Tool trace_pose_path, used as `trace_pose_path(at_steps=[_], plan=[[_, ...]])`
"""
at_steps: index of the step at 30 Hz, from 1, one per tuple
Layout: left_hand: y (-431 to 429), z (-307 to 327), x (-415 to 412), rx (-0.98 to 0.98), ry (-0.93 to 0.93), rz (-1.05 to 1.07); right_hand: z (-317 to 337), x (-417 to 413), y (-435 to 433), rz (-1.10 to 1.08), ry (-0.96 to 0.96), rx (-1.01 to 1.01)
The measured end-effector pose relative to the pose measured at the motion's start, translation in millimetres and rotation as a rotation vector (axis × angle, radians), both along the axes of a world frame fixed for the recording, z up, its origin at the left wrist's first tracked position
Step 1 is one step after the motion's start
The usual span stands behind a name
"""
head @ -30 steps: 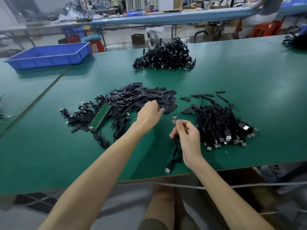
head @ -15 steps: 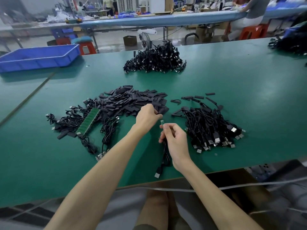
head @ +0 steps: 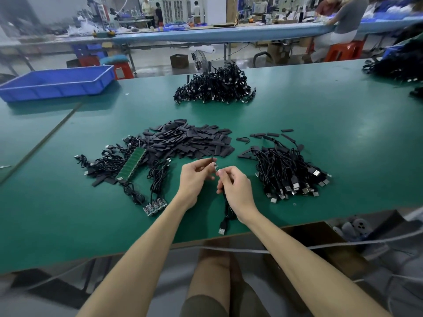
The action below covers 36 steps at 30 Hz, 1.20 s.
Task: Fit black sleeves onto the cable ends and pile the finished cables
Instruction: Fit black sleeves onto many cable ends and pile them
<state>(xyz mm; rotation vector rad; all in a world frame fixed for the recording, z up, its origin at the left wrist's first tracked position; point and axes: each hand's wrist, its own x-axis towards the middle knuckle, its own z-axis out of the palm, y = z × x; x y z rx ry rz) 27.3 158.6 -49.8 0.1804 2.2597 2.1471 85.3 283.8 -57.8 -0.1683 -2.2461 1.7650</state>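
Left hand (head: 194,182) pinches a black sleeve (head: 212,159), right hand (head: 235,188) a cable end (head: 215,167); blue tray (head: 57,88) interior unseen.

Pretty clearly a factory floor, some kind of electronics assembly line. Long green bench (head: 320,133) with heaps of black cables (head: 215,88) and a big pile of cut sleeves (head: 190,143) dumped straight on it, plus a strip of small circuit boards (head: 132,164). Blue tray (head: 57,84) off to the side. Behind it runs another long bench (head: 229,34) with a worker (head: 345,21) on a red stool (head: 343,51), a cardboard box (head: 179,61) and a fan (head: 200,58) on the bare floor, machines (head: 174,8) and more people (head: 148,8) way at the back
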Motion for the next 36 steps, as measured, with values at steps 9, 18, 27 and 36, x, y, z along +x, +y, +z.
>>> trace_pose_path(at_steps=[9,18,27,36], plan=[[0.9,-5.2,-6.0,0.019,-0.006,0.02,-4.2,-4.5,-2.6,0.016,-0.005,0.025],[3.6,-4.1,-8.8,0.046,0.01,0.033,-2.6,-7.4,-1.3,0.005,0.005,0.019],[-1.1,-9.9,-9.1,0.08,0.034,-0.019,-5.1,-3.2,-1.8,-0.011,0.016,-0.023],[-8.5,-11.1,-6.7,0.311,-0.06,-0.091,-7.0,-4.2,2.5,-0.009,0.088,-0.144]])
